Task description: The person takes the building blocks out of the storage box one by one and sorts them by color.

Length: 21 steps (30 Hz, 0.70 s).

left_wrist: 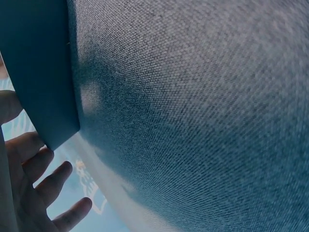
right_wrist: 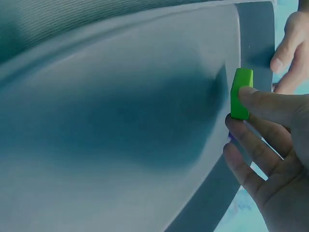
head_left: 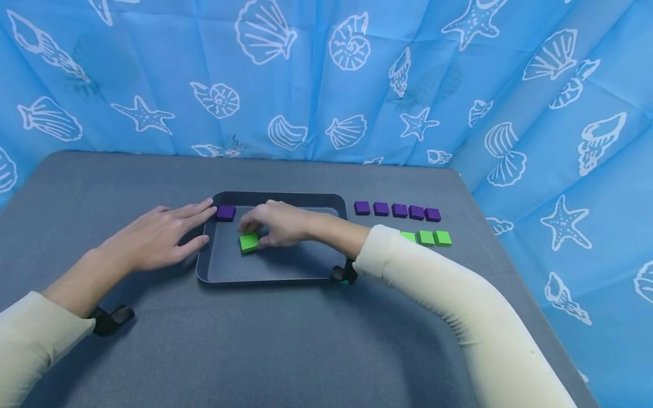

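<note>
A dark rectangular tray (head_left: pixel 275 280) lies on the grey table. In its far left corner sits a purple block (head_left: pixel 225 213). My right hand (head_left: pixel 280 224) is over the tray's left half and pinches a green block (head_left: pixel 249 242) between thumb and fingers; the right wrist view shows the thumb on the face of this green block (right_wrist: pixel 241 94). My left hand (head_left: pixel 170 232) has its fingers extended and touches the tray's left rim near the far corner. In the left wrist view, the fingers of the left hand (left_wrist: pixel 36 179) spread beside the tray's outer wall (left_wrist: pixel 43 72).
Right of the tray stands a row of several purple blocks (head_left: pixel 400 211). Nearer me is a row of green blocks (head_left: pixel 425 238), partly hidden behind my right sleeve. A blue shell-patterned curtain (head_left: pixel 316 73) hangs behind and to the right of the table (head_left: pixel 245 351).
</note>
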Each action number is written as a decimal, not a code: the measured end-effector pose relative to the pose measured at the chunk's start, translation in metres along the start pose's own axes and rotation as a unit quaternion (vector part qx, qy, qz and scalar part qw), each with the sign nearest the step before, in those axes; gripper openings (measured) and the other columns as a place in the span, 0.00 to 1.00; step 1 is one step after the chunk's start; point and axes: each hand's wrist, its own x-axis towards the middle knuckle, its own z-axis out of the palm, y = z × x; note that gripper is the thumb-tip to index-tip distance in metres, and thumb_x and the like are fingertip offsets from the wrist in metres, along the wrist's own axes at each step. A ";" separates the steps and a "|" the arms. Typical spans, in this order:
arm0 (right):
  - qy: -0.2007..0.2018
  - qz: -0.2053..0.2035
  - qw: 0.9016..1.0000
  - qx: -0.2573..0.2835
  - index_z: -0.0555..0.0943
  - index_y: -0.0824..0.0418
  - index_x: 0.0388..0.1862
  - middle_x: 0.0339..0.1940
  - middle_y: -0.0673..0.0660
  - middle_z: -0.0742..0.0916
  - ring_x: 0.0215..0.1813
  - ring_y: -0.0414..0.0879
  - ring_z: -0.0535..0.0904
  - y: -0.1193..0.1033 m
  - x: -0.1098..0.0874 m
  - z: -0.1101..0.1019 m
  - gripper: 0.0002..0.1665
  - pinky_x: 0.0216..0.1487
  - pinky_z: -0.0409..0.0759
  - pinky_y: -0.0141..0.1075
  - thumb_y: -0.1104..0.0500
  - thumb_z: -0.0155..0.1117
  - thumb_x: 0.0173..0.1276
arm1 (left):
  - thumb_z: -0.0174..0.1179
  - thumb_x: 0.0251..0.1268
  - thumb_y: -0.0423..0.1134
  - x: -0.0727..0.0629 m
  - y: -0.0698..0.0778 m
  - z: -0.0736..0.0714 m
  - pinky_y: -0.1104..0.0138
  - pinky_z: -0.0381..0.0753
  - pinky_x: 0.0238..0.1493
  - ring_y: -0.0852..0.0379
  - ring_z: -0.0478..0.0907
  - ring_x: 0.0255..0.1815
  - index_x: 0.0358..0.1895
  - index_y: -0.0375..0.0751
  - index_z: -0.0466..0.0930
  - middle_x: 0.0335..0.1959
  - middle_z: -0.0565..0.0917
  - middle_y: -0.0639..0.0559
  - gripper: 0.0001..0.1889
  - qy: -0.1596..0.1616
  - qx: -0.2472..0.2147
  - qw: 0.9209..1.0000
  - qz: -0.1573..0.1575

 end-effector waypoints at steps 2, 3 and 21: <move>0.004 0.005 1.000 -0.002 0.76 0.62 0.66 0.62 0.54 0.83 0.63 0.41 0.78 0.003 -0.010 -0.003 0.27 0.65 0.72 0.30 0.65 0.67 0.68 | 0.53 0.74 0.52 0.001 0.001 0.000 0.33 0.67 0.60 0.34 0.73 0.64 0.75 0.36 0.62 0.75 0.63 0.35 0.34 -0.002 0.002 1.000 0.000; 0.009 0.005 1.000 -0.004 0.76 0.62 0.66 0.62 0.54 0.83 0.63 0.41 0.78 0.005 -0.015 -0.005 0.27 0.65 0.72 0.31 0.65 0.67 0.68 | 0.53 0.74 0.52 0.001 0.001 0.000 0.33 0.67 0.60 0.34 0.73 0.65 0.75 0.36 0.62 0.75 0.63 0.35 0.34 -0.003 0.002 1.000 0.000; 0.089 0.015 0.996 0.007 0.80 0.61 0.63 0.58 0.54 0.85 0.59 0.43 0.81 0.026 -0.112 -0.039 0.26 0.61 0.78 0.42 0.67 0.69 0.65 | 0.53 0.74 0.51 -0.001 0.003 -0.002 0.33 0.67 0.61 0.34 0.73 0.65 0.75 0.36 0.62 0.75 0.63 0.35 0.34 0.003 0.001 1.000 0.003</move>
